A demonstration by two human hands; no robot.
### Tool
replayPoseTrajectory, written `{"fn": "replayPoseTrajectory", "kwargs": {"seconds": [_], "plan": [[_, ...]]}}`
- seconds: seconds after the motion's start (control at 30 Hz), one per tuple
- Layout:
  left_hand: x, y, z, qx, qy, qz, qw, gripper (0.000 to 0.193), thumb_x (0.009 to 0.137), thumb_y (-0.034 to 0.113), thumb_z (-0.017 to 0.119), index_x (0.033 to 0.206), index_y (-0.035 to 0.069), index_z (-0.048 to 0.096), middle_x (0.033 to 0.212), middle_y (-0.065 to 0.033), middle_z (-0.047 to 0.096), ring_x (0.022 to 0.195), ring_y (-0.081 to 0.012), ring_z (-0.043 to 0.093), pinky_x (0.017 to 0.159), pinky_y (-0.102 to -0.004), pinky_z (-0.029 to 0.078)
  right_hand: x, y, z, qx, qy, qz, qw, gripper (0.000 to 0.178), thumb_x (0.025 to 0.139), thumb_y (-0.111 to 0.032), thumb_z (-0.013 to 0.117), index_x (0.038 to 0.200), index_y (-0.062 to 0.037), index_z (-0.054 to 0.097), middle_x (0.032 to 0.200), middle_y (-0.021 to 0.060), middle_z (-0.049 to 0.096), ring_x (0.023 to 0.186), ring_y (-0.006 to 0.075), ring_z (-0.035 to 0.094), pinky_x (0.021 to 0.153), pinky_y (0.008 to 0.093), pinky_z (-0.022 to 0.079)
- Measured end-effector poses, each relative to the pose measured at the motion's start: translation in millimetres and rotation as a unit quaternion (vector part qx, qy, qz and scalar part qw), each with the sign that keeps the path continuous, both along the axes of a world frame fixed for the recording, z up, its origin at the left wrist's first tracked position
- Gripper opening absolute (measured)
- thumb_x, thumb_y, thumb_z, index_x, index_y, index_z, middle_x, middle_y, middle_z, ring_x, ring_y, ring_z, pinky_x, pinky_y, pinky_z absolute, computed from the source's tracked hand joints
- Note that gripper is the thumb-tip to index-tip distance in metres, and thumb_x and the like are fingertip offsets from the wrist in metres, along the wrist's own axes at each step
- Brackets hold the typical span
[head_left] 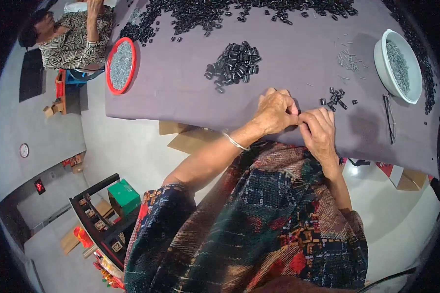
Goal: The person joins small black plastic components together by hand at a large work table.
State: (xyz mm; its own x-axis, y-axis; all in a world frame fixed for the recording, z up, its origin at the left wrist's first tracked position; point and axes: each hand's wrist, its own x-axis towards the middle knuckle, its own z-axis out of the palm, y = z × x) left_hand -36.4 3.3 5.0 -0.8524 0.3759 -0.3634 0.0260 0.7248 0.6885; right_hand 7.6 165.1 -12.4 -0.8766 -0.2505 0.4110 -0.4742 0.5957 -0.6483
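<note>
My left hand and my right hand meet at the near edge of the grey-covered table. Fingers and thumbs are pinched together, fingertips almost touching. Whatever they hold is hidden between them. A bracelet circles my left wrist. Just beyond my right hand lies a small cluster of black cylindrical parts. A bigger heap of similar black parts sits beyond my left hand. Loose thin metal pins are scattered farther off at the right.
Toward the right stands a pale bowl of metal pins, with a thin, dark tweezer-like tool nearby. A red-rimmed basket of similar pins stands at the left edge. Many black parts cover the far side. Another person sits at far left.
</note>
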Motion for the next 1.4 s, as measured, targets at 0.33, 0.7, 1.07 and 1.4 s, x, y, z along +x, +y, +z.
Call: {"fn": "replayPoseTrajectory", "kwargs": {"seconds": [0.33, 0.7, 1.07, 1.4], "plan": [[24, 1, -7, 0.134, 0.140, 0.015, 0.981, 0.019, 0.076, 0.023, 0.070, 0.087, 0.008, 0.068, 0.092, -0.0066, 0.066, 0.088, -0.0239, 0.059, 0.084, -0.0358, 0.042, 6, 6, -12, -0.063, 0.030, -0.032, 0.997, 0.019, 0.065, 0.003, 0.066, 0.080, -0.0037, 0.059, 0.077, 0.0058, 0.057, 0.073, 0.0234, 0.053, 0.068, 0.0356, 0.040], [-8, -32, 4, 0.034, 0.368, 0.041, 0.928, 0.018, 0.071, 0.007, 0.071, 0.087, 0.006, 0.063, 0.088, -0.0060, 0.061, 0.087, -0.0263, 0.053, 0.076, -0.0370, 0.044, 2, 51, 2, 0.003, 0.042, -0.198, 0.979, 0.018, 0.069, 0.005, 0.066, 0.084, -0.0037, 0.063, 0.080, 0.0073, 0.057, 0.074, 0.0249, 0.053, 0.065, 0.0332, 0.043], [-27, -49, 3, -0.138, 0.478, -0.002, 0.868, 0.021, 0.069, 0.006, 0.068, 0.089, 0.009, 0.063, 0.098, -0.0051, 0.058, 0.096, -0.0265, 0.049, 0.083, -0.0393, 0.039, -16, 25, -3, 0.131, 0.044, -0.176, 0.975, 0.022, 0.067, -0.009, 0.071, 0.087, -0.0100, 0.062, 0.090, 0.0024, 0.056, 0.087, 0.0216, 0.051, 0.073, 0.0369, 0.037], [14, 18, 10, 0.409, -0.119, 0.218, 0.878, 0.014, 0.084, 0.007, 0.064, 0.097, 0.000, 0.064, 0.092, -0.0069, 0.065, 0.081, -0.0119, 0.060, 0.074, -0.0244, 0.049, -1, 22, 18, -0.198, -0.048, -0.102, 0.974, 0.018, 0.073, 0.010, 0.065, 0.088, 0.0007, 0.058, 0.089, 0.0091, 0.062, 0.075, 0.0152, 0.059, 0.067, 0.0257, 0.048]]}}
